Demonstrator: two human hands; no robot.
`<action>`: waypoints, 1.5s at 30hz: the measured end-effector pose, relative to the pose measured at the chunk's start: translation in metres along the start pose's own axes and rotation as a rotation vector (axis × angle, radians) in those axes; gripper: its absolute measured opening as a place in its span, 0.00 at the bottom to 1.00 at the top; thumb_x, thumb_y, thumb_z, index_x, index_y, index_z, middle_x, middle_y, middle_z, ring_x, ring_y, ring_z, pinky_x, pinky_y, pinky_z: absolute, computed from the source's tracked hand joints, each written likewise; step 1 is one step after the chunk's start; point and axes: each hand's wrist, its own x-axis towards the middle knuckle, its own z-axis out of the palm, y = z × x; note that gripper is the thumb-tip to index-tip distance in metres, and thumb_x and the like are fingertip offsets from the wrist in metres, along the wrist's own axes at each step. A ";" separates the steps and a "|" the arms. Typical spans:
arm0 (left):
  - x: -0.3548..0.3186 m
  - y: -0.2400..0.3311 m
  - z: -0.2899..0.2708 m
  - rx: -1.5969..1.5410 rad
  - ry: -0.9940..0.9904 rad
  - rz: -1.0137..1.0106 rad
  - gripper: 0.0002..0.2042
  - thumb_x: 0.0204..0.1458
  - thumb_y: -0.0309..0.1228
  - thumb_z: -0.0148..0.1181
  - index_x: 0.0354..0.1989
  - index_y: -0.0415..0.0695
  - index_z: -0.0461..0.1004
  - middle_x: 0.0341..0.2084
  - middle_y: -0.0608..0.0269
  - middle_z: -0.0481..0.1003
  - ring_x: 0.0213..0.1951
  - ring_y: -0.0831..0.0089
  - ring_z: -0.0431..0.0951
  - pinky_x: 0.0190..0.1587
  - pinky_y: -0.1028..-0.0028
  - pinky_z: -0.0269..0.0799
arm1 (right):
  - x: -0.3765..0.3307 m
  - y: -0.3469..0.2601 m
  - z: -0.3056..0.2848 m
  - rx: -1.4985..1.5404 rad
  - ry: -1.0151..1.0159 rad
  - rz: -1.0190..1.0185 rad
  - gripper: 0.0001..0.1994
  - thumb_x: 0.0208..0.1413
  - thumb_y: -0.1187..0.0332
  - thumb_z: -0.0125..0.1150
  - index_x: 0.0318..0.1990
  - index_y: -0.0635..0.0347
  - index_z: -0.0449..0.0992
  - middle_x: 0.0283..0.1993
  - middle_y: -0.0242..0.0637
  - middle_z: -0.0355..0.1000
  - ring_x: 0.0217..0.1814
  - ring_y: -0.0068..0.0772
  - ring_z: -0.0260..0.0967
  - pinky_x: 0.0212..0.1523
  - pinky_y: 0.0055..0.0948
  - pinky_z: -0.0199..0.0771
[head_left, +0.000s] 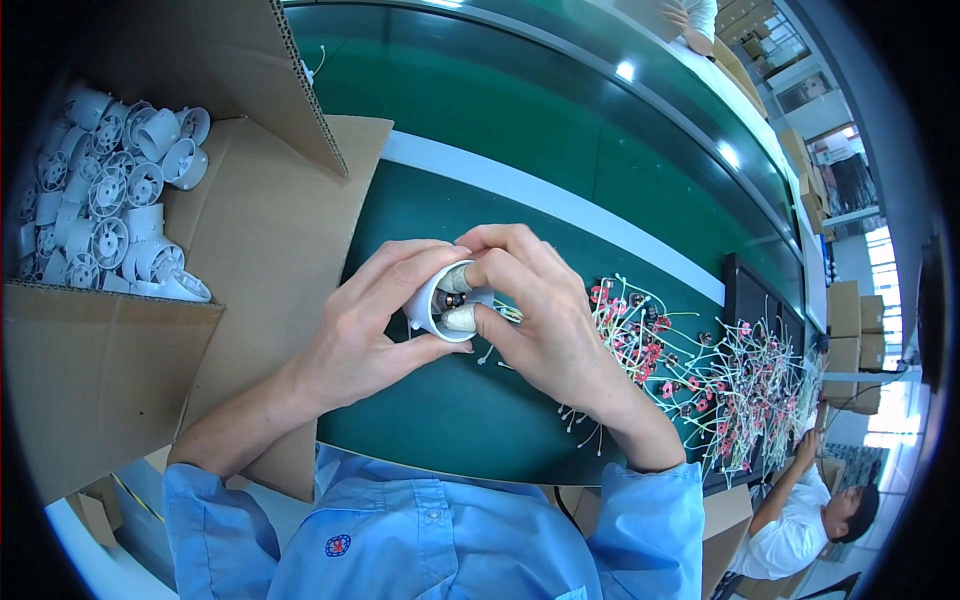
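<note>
My left hand (362, 318) is closed around a white cup-shaped plastic housing (423, 312), its thumb below and its fingers above. The round opening is turned toward my right hand (548, 315). Pale covers sit on the right thumb and index fingertips, which reach into the opening and pinch a small dark motor (452, 300). Thin pale wires (508, 311) trail out between the right fingers. How deep the motor sits is partly hidden by the fingertips.
An open cardboard box (270, 180) at the left holds many white fan housings (110, 200). On the green bench (420, 400), small wired motors with red parts (650, 340) lie right of my hands, more by a black tray (745, 285). A person (800, 520) works at the far right.
</note>
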 end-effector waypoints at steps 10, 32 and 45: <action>0.009 -0.002 -0.004 0.031 0.015 -0.052 0.31 0.37 0.24 0.69 0.55 0.40 0.66 0.49 0.54 0.68 0.50 0.58 0.70 0.49 0.68 0.71 | 0.016 0.013 0.004 0.207 -0.018 0.008 0.12 0.40 0.82 0.60 0.36 0.64 0.70 0.45 0.46 0.71 0.45 0.43 0.72 0.45 0.32 0.72; -0.036 -0.035 -0.015 0.478 -0.234 0.063 0.19 0.44 0.35 0.63 0.44 0.41 0.71 0.32 0.59 0.71 0.44 0.67 0.72 0.63 0.52 0.49 | 0.128 -0.041 0.040 0.327 -0.357 -0.397 0.12 0.53 0.78 0.49 0.45 0.65 0.72 0.41 0.45 0.72 0.43 0.40 0.72 0.43 0.32 0.72; -0.035 -0.049 0.000 0.272 -0.260 0.089 0.16 0.44 0.36 0.61 0.38 0.40 0.70 0.37 0.52 0.71 0.42 0.59 0.72 0.49 0.56 0.64 | 0.221 -0.156 0.273 1.011 -0.712 -0.683 0.18 0.54 0.69 0.53 0.52 0.64 0.69 0.49 0.38 0.69 0.51 0.32 0.65 0.48 0.32 0.67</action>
